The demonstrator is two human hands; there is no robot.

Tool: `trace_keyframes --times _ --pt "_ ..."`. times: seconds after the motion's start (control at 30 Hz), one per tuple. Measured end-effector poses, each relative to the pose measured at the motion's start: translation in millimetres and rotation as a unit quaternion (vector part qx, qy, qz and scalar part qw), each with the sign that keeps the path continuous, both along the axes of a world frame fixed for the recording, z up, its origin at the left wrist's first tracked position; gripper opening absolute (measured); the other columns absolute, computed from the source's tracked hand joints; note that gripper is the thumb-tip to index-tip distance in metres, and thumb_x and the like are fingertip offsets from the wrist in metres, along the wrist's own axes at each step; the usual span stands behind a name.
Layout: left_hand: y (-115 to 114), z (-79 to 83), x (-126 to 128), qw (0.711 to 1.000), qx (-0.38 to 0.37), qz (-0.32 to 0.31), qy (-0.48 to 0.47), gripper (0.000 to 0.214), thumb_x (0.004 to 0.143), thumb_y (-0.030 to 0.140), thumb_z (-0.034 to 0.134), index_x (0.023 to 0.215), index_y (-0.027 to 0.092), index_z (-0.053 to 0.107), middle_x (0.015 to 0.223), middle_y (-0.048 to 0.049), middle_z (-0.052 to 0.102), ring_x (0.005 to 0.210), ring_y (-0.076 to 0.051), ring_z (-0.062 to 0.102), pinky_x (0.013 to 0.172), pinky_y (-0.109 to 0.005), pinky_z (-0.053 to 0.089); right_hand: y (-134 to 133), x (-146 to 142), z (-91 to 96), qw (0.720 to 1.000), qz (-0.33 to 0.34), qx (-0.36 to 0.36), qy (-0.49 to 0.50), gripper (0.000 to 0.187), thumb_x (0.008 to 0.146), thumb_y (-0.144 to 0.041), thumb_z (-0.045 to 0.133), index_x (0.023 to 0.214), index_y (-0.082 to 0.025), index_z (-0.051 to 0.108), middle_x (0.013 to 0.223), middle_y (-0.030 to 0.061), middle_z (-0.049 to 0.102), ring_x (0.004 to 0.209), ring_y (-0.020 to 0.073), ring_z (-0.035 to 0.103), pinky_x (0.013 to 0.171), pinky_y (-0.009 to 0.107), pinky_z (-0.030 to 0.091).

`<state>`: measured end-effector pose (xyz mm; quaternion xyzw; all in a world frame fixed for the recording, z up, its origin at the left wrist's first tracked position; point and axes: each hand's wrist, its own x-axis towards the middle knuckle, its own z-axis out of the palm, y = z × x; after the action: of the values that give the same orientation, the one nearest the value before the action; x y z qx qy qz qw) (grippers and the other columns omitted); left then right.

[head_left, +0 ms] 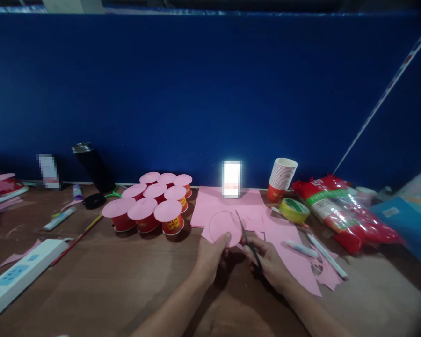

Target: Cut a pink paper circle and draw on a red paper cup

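Note:
My left hand (214, 256) pinches a piece of pink paper (225, 227) with a circle drawn on it, thumb on top. My right hand (266, 260) is closed around a pair of scissors (251, 243), whose blades point away from me at the right edge of the circle. The right side of the paper follows the round outline, while a corner still sticks out at the left. Under and beyond my hands lie pink sheets (205, 206) and a larger cut sheet (294, 262) to the right.
Red cups (173, 227) topped with pink discs stand in rows at left. Paper cups (282, 175) are stacked at the back right, near tape (293, 210) and a red package (333, 206). A power strip (24, 269), a black bottle (96, 168) and a lit phone (231, 179) are also there.

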<state>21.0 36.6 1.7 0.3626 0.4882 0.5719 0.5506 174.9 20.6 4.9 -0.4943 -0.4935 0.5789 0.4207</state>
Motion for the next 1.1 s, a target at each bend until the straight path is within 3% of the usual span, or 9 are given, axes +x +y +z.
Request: trace_keyframes --times 0.1,0.2,0.63,0.83,1.1 --pt "-1.0 3.9 -0.7 1.000 0.014 -0.010 -0.008 0.039 0.066 0.030 0.073 0.099 0.010 0.064 0.084 -0.0083 0.070 0.060 -0.013 0.058 0.050 -0.021 0.046 1.8 2.0 -1.6 1.000 0.014 0.012 0.007 0.045 0.074 -0.053 0.068 0.099 -0.016 0.062 0.052 -0.0070 0.045 0.042 0.0058 0.039 0.038 0.017 0.031" --pt "-1.9 5.2 -0.9 1.000 0.022 -0.016 -0.005 0.044 0.066 0.028 0.073 0.105 0.010 0.064 0.094 -0.0108 0.071 0.070 -0.016 0.063 0.054 -0.022 0.048 2.3 3.3 -0.8 0.999 0.029 0.021 0.013 0.039 0.076 -0.052 0.067 0.093 -0.017 0.061 0.055 -0.0062 0.046 0.044 0.0056 0.040 0.039 0.017 0.030" --pt "0.2 2.1 -1.5 1.000 0.019 -0.005 -0.003 0.042 0.065 0.028 0.074 0.102 0.010 0.065 0.095 -0.0116 0.072 0.073 -0.018 0.065 0.057 -0.023 0.050 3.4 4.1 -4.3 0.999 0.023 0.019 0.018 0.044 0.076 -0.051 0.068 0.100 -0.015 0.060 0.053 -0.0080 0.043 0.042 0.0048 0.037 0.038 0.016 0.028" --pt "1.0 -1.0 -1.4 0.999 0.029 -0.008 0.011 0.031 0.069 0.029 0.072 0.093 0.010 0.067 0.089 -0.0102 0.072 0.072 -0.017 0.064 0.060 -0.024 0.051 2.3 4.6 -4.5 1.000 0.020 0.019 0.012 0.047 0.076 -0.051 0.068 0.103 -0.015 0.060 0.051 -0.0081 0.043 0.041 0.0050 0.037 0.037 0.017 0.028" --pt "0.0 0.3 -2.6 0.999 0.042 -0.014 0.012 0.032 0.069 0.029 0.071 0.094 0.010 0.067 0.078 -0.0075 0.070 0.059 -0.013 0.059 0.051 -0.021 0.046 1.9 4.3 -1.0 1.000 0.012 0.015 -0.014 0.053 0.072 -0.057 0.068 0.102 -0.014 0.060 0.050 -0.0083 0.043 0.040 0.0049 0.035 0.036 0.017 0.028"
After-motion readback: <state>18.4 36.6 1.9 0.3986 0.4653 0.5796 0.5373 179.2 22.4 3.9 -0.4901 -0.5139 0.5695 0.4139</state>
